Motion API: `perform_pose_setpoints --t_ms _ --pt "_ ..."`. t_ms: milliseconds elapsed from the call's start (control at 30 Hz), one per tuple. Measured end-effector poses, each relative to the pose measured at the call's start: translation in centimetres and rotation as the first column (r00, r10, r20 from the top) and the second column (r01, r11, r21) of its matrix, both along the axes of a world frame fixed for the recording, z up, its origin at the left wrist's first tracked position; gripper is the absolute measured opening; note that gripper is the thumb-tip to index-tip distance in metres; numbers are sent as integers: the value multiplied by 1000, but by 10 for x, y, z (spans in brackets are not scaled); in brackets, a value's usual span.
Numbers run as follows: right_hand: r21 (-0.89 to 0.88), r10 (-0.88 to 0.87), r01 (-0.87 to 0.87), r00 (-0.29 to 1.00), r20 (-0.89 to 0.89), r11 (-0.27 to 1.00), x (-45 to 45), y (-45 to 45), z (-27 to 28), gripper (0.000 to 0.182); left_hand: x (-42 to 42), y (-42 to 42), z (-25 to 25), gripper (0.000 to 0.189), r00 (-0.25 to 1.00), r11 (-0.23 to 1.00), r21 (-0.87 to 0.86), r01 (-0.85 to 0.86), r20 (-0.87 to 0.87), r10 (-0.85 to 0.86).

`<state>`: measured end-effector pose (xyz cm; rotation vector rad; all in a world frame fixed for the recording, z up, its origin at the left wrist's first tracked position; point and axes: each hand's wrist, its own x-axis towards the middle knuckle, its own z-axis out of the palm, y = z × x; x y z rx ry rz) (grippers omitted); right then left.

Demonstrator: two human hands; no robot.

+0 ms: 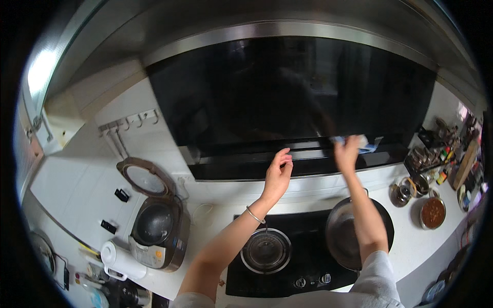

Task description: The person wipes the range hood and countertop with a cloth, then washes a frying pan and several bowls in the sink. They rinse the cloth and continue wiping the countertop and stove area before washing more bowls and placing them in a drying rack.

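Note:
My right hand (347, 152) grips a blue and white cloth (368, 146) against the lower part of a black glossy range hood panel (292, 100); the hand is somewhat blurred. To its left, my left hand (279, 171) is raised near the hood's lower ledge, with its fingers curled loosely and nothing in them. A metal bangle (255, 215) circles my left wrist. Below my arms lies a black gas hob (308, 238), with a bare burner (266, 250) on its left and a dark wok (342, 235) on its right, partly hidden by my right forearm.
On the left stand an open rice cooker (154, 231) and a white jug (121, 260), below a wall hook rail (129, 121). At the right are a bowl of reddish-brown food (433, 213), a glass pot (400, 194) and a rack of bottles (423, 158).

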<state>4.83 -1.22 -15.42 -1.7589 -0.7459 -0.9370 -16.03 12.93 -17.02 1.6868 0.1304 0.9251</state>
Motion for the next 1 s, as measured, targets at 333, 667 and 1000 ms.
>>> perform_pose_setpoints --t_ms 333,667,1000 --pt "-180 638 -644 764 -97 743 -212 229 4 34 -128 95 -25 32 908 931 -122 -344 210 363" --pt "-602 582 -380 793 179 703 -221 248 27 21 -152 98 -16 36 924 926 -164 -341 122 362" --pt "-637 98 -57 995 29 769 -26 3 31 31 -92 21 3 36 970 974 -74 -212 108 219"
